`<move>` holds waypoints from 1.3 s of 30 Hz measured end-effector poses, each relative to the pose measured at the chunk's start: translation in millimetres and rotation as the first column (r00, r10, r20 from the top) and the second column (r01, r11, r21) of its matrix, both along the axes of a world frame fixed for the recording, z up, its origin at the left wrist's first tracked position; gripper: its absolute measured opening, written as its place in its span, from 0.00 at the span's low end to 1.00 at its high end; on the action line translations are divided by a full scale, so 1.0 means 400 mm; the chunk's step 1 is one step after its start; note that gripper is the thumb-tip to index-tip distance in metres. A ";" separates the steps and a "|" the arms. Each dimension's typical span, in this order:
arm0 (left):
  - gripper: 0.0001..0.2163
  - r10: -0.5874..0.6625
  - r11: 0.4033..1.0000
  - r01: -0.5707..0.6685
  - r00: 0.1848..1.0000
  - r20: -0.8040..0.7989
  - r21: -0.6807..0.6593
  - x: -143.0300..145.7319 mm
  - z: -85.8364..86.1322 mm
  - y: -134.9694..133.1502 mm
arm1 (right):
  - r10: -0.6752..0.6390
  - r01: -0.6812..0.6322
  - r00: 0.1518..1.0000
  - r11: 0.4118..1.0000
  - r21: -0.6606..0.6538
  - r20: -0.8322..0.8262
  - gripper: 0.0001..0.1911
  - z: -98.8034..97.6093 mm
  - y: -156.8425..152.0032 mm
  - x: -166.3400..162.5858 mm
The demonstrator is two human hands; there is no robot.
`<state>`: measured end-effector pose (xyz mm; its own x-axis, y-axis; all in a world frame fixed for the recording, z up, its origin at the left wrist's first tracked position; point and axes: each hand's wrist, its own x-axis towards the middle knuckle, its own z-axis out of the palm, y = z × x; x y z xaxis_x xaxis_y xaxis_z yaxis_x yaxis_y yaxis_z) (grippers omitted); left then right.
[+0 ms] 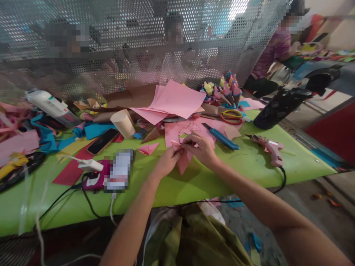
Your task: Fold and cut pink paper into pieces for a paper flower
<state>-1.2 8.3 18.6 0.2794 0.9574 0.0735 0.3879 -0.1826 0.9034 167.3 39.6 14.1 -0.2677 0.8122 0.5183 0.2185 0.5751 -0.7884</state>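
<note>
A piece of folded pink paper (184, 162) is held over the front part of the green table (194, 190), with one corner pointing down. My left hand (168, 160) pinches its left side, fingers closed. At its upper edge, my right hand (202, 147) presses the paper between thumb and fingers. Just left of my hands lies a small folded pink triangle (148, 148). Behind them are pink paper pieces (173, 133) and a large stack of pink sheets (177, 99). A blue utility knife (222, 138) rests beyond my right hand.
A pink glue gun (270, 147) and a black bottle (280, 107) stand at right, near scissors (231, 116). To the left are a paper roll (123, 123), two phones, a magenta power strip (97, 177) with cables, and a white bottle-like object (52, 107). A perforated metal panel (124, 44) rises behind.
</note>
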 end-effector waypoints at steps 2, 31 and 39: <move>0.13 0.003 1.000 -0.003 1.000 -0.029 0.001 -0.001 -0.002 0.001 | 0.008 -0.008 1.000 1.000 0.012 -0.002 0.10 -0.001 0.001 0.000; 0.14 -0.046 0.998 0.041 0.993 -0.108 -0.044 0.002 -0.021 -0.002 | 0.085 -0.100 0.992 0.981 -0.166 -0.096 0.11 0.014 -0.006 -0.008; 0.12 -0.040 0.999 0.038 0.988 -0.151 -0.019 0.005 -0.014 -0.006 | 0.048 -0.100 0.981 0.956 -0.275 -0.189 0.12 0.013 -0.003 -0.006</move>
<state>0.7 5.9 13.1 0.3233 0.9462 0.0125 0.5133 -0.1865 0.8377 164.8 38.2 19.3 -0.2570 0.9132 0.3163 0.0243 0.3333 -0.9425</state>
